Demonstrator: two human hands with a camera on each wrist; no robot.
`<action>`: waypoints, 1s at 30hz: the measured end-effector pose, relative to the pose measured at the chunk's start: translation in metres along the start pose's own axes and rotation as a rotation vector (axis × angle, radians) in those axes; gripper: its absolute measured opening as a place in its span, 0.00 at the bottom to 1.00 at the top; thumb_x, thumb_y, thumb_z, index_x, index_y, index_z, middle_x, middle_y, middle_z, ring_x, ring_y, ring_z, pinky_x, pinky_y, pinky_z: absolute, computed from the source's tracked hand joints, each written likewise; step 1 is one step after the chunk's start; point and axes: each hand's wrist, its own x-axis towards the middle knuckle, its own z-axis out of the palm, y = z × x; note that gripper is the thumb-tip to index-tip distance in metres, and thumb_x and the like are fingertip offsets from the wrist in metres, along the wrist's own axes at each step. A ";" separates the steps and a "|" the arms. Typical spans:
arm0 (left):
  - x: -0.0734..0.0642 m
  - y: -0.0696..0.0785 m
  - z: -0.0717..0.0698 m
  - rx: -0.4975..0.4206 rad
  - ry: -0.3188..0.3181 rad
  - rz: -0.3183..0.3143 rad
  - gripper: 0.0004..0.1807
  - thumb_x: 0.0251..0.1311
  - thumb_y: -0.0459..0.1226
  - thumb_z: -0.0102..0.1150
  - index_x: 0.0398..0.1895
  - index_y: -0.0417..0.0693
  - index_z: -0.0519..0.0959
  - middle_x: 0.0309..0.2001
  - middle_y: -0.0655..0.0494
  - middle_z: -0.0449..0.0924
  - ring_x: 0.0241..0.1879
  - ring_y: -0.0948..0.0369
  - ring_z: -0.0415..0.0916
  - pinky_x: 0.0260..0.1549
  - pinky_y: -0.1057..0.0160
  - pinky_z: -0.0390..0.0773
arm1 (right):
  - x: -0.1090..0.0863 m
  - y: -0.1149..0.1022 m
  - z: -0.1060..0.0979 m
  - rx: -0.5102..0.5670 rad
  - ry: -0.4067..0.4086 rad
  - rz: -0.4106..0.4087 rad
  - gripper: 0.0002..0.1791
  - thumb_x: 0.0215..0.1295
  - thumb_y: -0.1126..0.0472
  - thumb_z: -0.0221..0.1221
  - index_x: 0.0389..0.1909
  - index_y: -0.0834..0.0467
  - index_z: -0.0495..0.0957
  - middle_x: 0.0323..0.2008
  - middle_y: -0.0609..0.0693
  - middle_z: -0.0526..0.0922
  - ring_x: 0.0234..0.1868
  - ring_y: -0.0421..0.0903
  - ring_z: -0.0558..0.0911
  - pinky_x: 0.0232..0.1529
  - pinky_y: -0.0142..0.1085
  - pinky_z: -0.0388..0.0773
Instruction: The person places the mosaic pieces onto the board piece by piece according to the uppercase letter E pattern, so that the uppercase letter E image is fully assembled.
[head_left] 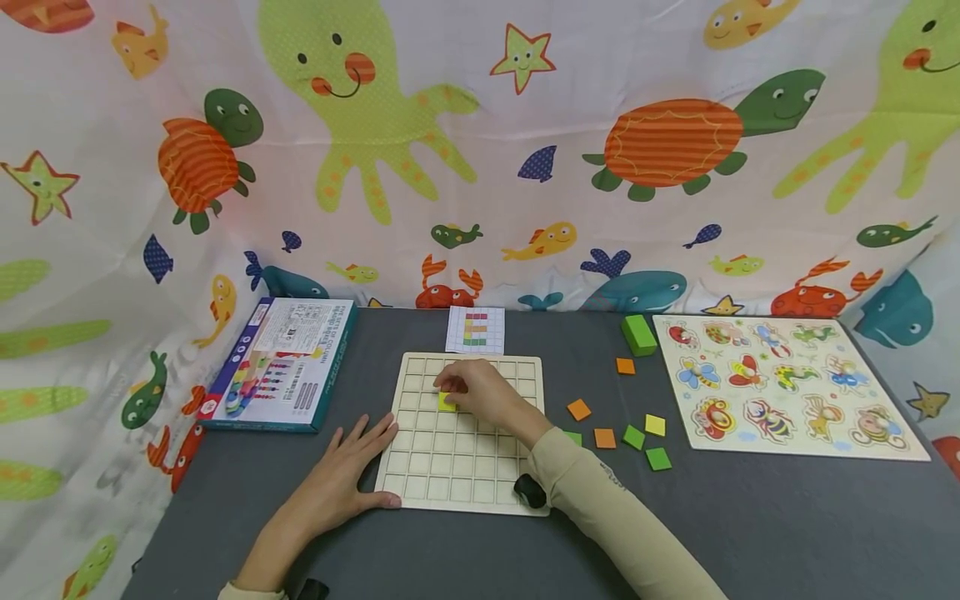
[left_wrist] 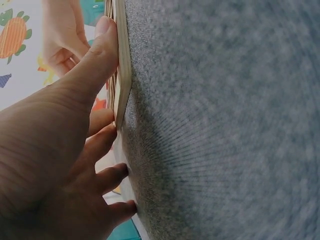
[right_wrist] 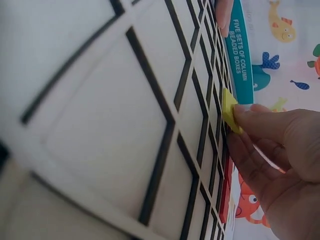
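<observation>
A pale wooden grid board lies on the dark table. My right hand is over its upper part, thumb and fingers pinching a yellow square tile close against the grid. That tile's edge also shows under the fingers in the head view. Beyond it in the right wrist view, a red piece lies on the board; the hand hides it from the head camera. My left hand rests at the board's left side with fingers spread, its thumb touching the lower left corner.
Behind the board lies a card with a coloured-square pattern. Loose orange tiles, green tiles, a yellow tile and a green block lie to the right. Further right is a picture board; a flat box lies left.
</observation>
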 end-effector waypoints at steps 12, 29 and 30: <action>0.000 0.002 0.001 -0.003 -0.001 -0.009 0.56 0.42 0.63 0.68 0.75 0.49 0.60 0.76 0.54 0.53 0.74 0.40 0.46 0.67 0.31 0.44 | -0.001 -0.002 0.004 -0.091 0.001 0.008 0.10 0.62 0.69 0.65 0.44 0.59 0.84 0.36 0.48 0.84 0.37 0.39 0.79 0.41 0.30 0.78; 0.000 0.002 0.001 -0.022 -0.003 -0.019 0.56 0.42 0.61 0.71 0.75 0.50 0.60 0.76 0.55 0.53 0.75 0.41 0.44 0.68 0.32 0.41 | -0.049 0.020 -0.044 0.069 0.157 0.008 0.12 0.64 0.70 0.62 0.48 0.64 0.83 0.42 0.56 0.85 0.41 0.47 0.82 0.45 0.38 0.81; 0.000 0.001 0.001 -0.022 -0.006 -0.022 0.56 0.42 0.61 0.71 0.75 0.50 0.60 0.76 0.56 0.52 0.75 0.41 0.44 0.68 0.32 0.41 | -0.054 0.025 -0.049 0.061 0.169 0.023 0.12 0.64 0.70 0.62 0.48 0.63 0.83 0.42 0.55 0.85 0.42 0.46 0.82 0.45 0.38 0.82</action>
